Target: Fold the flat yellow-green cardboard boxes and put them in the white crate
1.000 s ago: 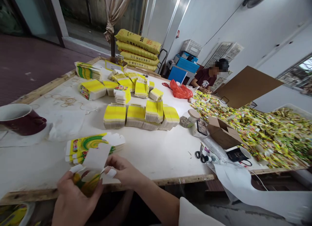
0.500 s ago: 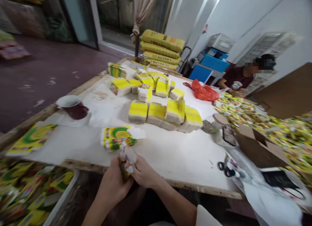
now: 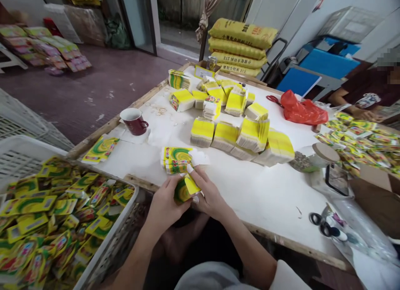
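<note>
Near the table's front edge, my left hand (image 3: 165, 204) is closed around a small yellow-and-green printed carton (image 3: 181, 192). My right hand (image 3: 210, 193) pinches the carton's yellow end from the other side, thumb and fingers pressed on it. White coverings show on some right fingertips. Just beyond the hands lies a small pile of flat printed cartons (image 3: 177, 157), with white flaps toward the right. Farther back stand several bundled stacks of yellow-topped cards (image 3: 225, 133).
A white plastic basket (image 3: 104, 223) full of yellow cartons stands at left, below the table edge. On the table are a dark red mug (image 3: 135, 125), a red plastic bag (image 3: 301, 108) and a lidded jar (image 3: 312, 156). A co-worker (image 3: 362, 90) sits at far right.
The view has turned left, bringing the basket further into sight. My right fingers have shifted on the carton, and its yellow end now shows between my hands.
</note>
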A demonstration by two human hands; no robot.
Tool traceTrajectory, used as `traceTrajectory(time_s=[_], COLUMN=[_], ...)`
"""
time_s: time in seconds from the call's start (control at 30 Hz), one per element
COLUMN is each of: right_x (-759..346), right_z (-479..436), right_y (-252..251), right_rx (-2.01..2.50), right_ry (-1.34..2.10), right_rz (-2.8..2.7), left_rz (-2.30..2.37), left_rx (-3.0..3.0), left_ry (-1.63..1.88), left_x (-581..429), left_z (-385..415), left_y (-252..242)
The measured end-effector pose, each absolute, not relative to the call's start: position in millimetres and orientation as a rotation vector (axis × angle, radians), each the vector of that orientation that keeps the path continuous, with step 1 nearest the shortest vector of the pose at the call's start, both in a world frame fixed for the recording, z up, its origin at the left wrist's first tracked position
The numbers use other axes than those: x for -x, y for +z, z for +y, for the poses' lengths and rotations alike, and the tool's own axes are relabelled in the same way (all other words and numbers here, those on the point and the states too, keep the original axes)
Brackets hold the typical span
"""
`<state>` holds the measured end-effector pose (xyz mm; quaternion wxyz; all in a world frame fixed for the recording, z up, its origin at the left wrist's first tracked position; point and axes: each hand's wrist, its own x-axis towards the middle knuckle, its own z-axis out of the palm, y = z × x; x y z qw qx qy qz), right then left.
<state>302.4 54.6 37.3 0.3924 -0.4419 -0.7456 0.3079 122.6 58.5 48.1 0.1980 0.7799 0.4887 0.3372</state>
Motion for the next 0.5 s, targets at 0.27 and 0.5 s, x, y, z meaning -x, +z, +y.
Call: traceTrajectory(time_s=[0.27,0.5], right_x=[-323,-315], right_z=[61,59], right_y=[58,46], right_rx=[0.927,1.023], right_ry=[0.989,0.887], right_rz=[-2.161,-2.121], left_rz=[1.319,1.404], left_rx=[-2.176,-2.11], left_ry=[0.871,0.861], left_x=[-102,-101], left_z=[61,60], left_y=[60,61])
